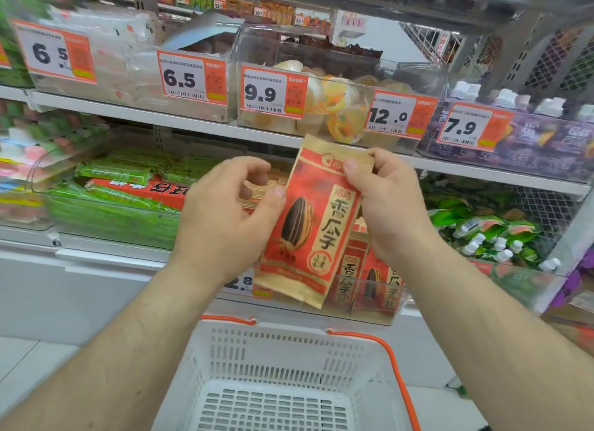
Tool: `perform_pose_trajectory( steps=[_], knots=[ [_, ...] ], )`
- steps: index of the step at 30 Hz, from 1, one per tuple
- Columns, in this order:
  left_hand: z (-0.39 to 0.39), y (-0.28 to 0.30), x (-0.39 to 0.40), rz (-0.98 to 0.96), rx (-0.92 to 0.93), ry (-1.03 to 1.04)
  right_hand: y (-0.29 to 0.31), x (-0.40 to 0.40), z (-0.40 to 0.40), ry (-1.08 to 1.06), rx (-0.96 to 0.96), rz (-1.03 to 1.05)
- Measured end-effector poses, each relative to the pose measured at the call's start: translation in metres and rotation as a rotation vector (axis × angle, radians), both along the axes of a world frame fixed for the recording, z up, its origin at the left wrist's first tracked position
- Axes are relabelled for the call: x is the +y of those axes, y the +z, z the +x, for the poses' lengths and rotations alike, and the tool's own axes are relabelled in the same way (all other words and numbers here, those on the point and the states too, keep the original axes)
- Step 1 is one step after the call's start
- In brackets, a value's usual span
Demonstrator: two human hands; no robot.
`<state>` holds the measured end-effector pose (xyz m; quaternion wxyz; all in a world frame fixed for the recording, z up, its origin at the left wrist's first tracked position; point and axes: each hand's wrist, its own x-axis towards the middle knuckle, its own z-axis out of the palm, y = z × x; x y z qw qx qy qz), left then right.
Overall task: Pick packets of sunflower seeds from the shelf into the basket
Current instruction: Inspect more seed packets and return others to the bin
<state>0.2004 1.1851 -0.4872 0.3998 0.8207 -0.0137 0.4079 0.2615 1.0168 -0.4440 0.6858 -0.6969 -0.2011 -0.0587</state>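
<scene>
You hold a red packet (310, 221) printed 香瓜子, with a seed picture, above the basket (289, 366). Your right hand (390, 212) pinches its top edge; your left hand (225, 218) presses a thumb on its left side, fingers curled. More packets (369, 279) fill the bin (393, 315) behind. Tags (263, 93) above read 6.5, 9.9, 12.0, 7.9.

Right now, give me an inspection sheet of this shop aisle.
Surface: shelf with clear bins and price tags.
Job's things: seed packet held up over the basket; more packets in the bin; nothing visible in the basket.
Clutter: green packs, jelly cups.
Hands: left hand and right hand both pinch the packet.
Cables: nothing seen.
Surroundings: pale floor.
</scene>
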Motion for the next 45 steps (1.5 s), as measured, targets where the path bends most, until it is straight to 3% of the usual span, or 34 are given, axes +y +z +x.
perform_pose_trajectory(
  steps=[7,14,20,31,45],
  knots=[
    [-0.017,-0.01,-0.023,-0.495,0.477,-0.402,-0.032,-0.02,-0.023,0.176,0.066,-0.168],
    [-0.03,-0.052,-0.027,-0.791,0.628,-0.375,-0.078,-0.023,-0.031,0.146,0.31,-0.207],
    [-0.033,-0.073,-0.033,-0.874,0.676,-0.301,-0.11,-0.031,-0.028,0.173,0.384,-0.395],
    [-0.034,-0.082,-0.032,-0.922,0.627,-0.251,-0.118,-0.038,-0.036,0.264,0.382,-0.515],
    [-0.033,-0.091,-0.031,-0.98,0.616,-0.22,-0.121,-0.038,-0.043,0.323,0.324,-0.52]
  ],
)
